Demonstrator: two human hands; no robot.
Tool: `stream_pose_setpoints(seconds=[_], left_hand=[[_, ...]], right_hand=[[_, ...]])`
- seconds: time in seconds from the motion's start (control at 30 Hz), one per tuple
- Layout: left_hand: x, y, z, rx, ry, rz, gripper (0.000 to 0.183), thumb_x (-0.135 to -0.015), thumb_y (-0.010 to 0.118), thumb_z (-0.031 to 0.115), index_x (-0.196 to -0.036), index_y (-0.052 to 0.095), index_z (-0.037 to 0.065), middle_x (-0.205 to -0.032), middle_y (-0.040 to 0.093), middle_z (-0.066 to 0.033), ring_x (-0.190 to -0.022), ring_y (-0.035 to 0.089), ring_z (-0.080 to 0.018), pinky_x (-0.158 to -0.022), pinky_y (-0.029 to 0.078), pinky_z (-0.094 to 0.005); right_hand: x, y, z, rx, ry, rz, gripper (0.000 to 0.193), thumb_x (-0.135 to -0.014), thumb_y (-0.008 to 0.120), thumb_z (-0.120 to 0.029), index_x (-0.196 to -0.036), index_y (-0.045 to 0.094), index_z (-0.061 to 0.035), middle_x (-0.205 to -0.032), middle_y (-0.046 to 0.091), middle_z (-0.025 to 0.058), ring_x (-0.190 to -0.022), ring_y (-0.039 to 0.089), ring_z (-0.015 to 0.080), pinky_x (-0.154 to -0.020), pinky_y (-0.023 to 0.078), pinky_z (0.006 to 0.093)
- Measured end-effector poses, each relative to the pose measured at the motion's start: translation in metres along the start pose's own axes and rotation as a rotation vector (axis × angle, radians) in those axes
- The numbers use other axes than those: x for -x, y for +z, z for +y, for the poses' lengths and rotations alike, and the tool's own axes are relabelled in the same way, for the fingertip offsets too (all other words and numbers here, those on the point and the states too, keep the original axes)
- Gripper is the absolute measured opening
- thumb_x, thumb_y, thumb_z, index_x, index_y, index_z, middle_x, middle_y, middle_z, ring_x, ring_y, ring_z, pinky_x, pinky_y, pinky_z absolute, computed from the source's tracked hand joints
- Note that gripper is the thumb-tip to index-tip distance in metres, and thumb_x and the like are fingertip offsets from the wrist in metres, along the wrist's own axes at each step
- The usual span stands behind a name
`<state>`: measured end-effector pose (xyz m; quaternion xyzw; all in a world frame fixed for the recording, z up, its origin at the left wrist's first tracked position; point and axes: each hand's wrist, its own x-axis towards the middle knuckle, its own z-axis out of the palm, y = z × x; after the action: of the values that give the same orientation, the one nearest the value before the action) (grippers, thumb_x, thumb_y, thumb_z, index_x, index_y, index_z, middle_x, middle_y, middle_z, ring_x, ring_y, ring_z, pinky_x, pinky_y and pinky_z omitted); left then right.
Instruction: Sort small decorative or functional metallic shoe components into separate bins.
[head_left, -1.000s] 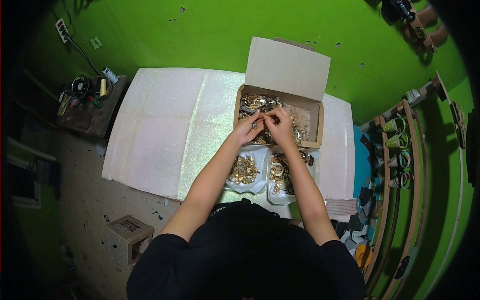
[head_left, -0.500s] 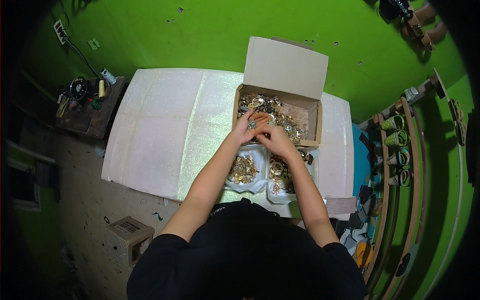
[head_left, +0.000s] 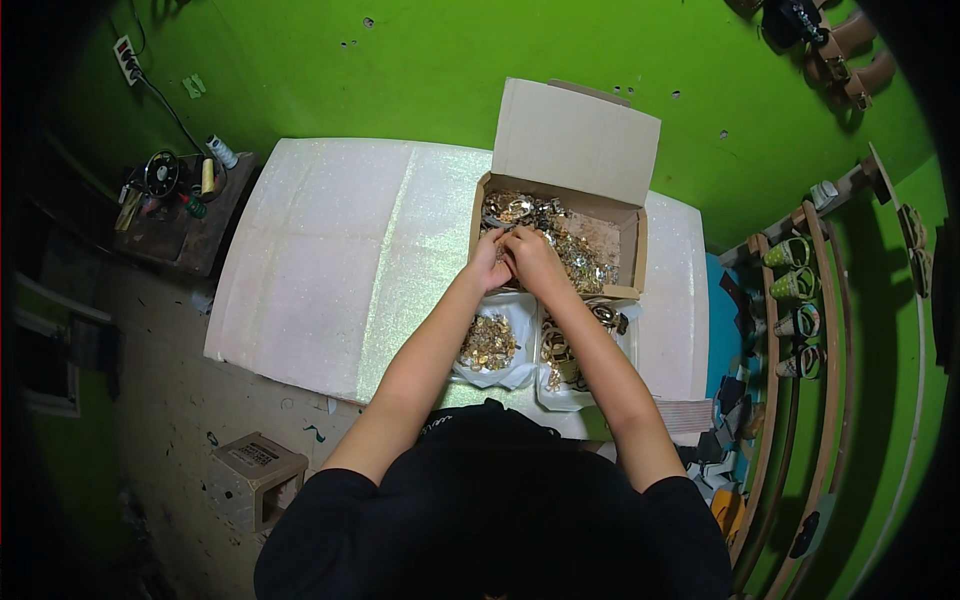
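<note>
A: Position of both hands, taken from the cardboard box (head_left: 629,248)?

B: Over its near left part, close together. Left hand (head_left: 488,265) curls, apparently as a cup, palm side toward the other. Right hand (head_left: 532,262) bends down to meet it, the fingers of the two overlapping.

A: Anything grasped?

B: Cannot tell. Right fingers look drawn together as in a pinch, but no piece shows clearly between them; the left palm is hidden.

A: And the metal pieces (head_left: 580,255)?

B: Heaped loose inside the box, left and middle, thinning to a bare patch toward its back right. Small gold pieces (head_left: 489,343) lie in the lined tray (head_left: 523,312), just on the box's near side. Larger fittings (head_left: 557,350) fill the white tray (head_left: 562,402), also nearer than the box, right of the lined one.

A: Your judgement on technique?

B: Cup the left hand level, so small bits cannot slip between its fingers. Pinch one piece at a time with right thumb and forefinger. Tilt the right wrist aside; it blocks the view of the palm. Work low over the box: anything dropped then lands inside it.

A: Main risk?

B: Pieces snagging together, probably; separate them gently.
</note>
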<state>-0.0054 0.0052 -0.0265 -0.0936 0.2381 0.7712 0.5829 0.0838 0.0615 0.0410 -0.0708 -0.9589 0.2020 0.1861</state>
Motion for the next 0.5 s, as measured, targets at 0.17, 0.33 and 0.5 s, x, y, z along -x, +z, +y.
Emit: stream_pose_setpoints(seconds=[0.17,0.33,0.5], left_hand=[[0.022,0.033,-0.002,0.009,-0.011,0.088,0.031,-0.087,0.03,0.028,-0.086,0.049,0.004,-0.08,0.052,-0.0056,-0.068,0.052,-0.0138,-0.06,0.048,-0.0253],[0.004,0.003,0.0,0.263,-0.13,-0.257,0.031,-0.087,0.03,0.027,-0.086,0.047,0.001,-0.076,0.052,-0.0091,-0.076,0.054,-0.0196,-0.07,0.048,-0.0331],[0.02,0.009,0.004,0.116,-0.005,-0.075,0.03,-0.087,0.031,0.027,-0.084,0.047,0.002,-0.07,0.049,-0.0076,-0.062,0.05,-0.0167,-0.058,0.047,-0.0293]], right_hand=[[0.001,-0.005,0.007,-0.018,0.018,0.058,0.011,-0.068,0.056,-0.002,-0.079,0.057,-0.0005,-0.079,0.053,0.0148,-0.073,0.053,0.0322,-0.065,0.045,0.0377],[-0.002,-0.01,0.006,-0.154,0.046,0.147,0.011,-0.07,0.057,-0.005,-0.079,0.056,0.0016,-0.076,0.056,0.0149,-0.068,0.055,0.0298,-0.061,0.046,0.0346],[-0.003,-0.011,0.001,-0.991,0.51,0.098,0.011,-0.077,0.056,-0.003,-0.085,0.056,0.0037,-0.076,0.06,0.0086,-0.063,0.056,0.0093,-0.054,0.046,0.0204]])
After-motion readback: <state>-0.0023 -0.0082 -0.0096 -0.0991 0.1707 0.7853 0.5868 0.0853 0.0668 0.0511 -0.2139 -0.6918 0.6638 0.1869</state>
